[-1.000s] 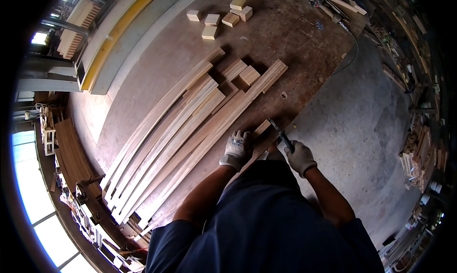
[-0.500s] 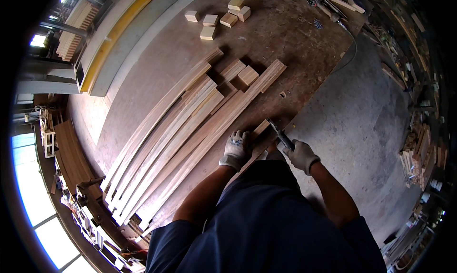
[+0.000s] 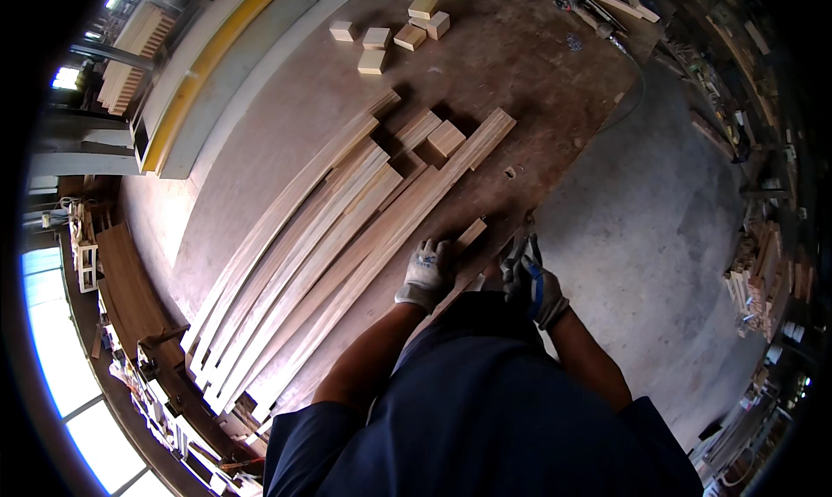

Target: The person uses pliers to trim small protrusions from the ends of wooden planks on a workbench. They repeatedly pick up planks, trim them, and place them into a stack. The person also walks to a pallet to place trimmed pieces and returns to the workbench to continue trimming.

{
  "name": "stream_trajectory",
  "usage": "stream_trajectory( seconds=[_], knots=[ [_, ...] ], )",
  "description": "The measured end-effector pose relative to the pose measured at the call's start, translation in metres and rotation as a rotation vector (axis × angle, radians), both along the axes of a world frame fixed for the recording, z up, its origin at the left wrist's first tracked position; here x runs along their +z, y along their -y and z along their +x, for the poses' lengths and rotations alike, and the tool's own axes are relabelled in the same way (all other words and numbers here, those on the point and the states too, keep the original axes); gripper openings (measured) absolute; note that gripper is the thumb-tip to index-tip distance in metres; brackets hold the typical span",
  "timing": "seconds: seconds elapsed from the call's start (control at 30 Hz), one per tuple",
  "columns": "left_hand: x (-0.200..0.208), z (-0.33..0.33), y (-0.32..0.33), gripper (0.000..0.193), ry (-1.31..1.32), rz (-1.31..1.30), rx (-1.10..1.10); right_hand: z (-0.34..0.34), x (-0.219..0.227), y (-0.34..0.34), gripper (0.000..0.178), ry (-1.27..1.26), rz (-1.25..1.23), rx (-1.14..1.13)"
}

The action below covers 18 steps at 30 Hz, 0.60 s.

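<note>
My left hand point(image 3: 427, 270), in a pale work glove, grips a narrow wooden strip point(image 3: 471, 234) near the table's front edge. One end of the strip sticks out past my fingers, with a small dark bit at its tip. To the right, beyond the table edge, my right hand point(image 3: 532, 282) wears a similar glove with a blue mark. Its fingers are bent together and point away from me; what they hold, if anything, I cannot make out. Long wooden boards point(image 3: 347, 207) lie side by side just left of my left hand.
A wooden block point(image 3: 446, 138) rests near the boards' far ends. Several more blocks point(image 3: 409, 36) sit at the back of the brown table point(image 3: 555, 107). A corded power tool point(image 3: 579, 5) lies far right. Grey floor point(image 3: 641, 263) stretches to the right; timber point(image 3: 756, 280) is stacked beyond.
My right hand has drawn in toward the left and turned over. The dark-handled tool it held over the strip no longer shows clearly. My left hand stays on the strip.
</note>
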<state>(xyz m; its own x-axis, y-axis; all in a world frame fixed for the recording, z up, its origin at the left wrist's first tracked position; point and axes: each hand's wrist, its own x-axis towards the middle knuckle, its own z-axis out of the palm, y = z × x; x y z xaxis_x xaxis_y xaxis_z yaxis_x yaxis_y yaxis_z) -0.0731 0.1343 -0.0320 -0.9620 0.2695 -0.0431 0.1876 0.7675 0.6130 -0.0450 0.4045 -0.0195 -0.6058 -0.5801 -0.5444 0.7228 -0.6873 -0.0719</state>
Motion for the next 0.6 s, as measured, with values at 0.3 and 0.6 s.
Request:
stream_trajectory(
  seconds=[0.3,0.6],
  knots=[
    [0.005,-0.001,-0.001,0.041,0.047,-0.014,0.016,-0.016,-0.007,-0.034,0.029,-0.32,1.321,0.651],
    [0.004,0.0,0.001,0.042,0.069,-0.017,0.026,-0.023,0.043,-0.002,0.032,-0.51,1.724,0.774]
  ],
)
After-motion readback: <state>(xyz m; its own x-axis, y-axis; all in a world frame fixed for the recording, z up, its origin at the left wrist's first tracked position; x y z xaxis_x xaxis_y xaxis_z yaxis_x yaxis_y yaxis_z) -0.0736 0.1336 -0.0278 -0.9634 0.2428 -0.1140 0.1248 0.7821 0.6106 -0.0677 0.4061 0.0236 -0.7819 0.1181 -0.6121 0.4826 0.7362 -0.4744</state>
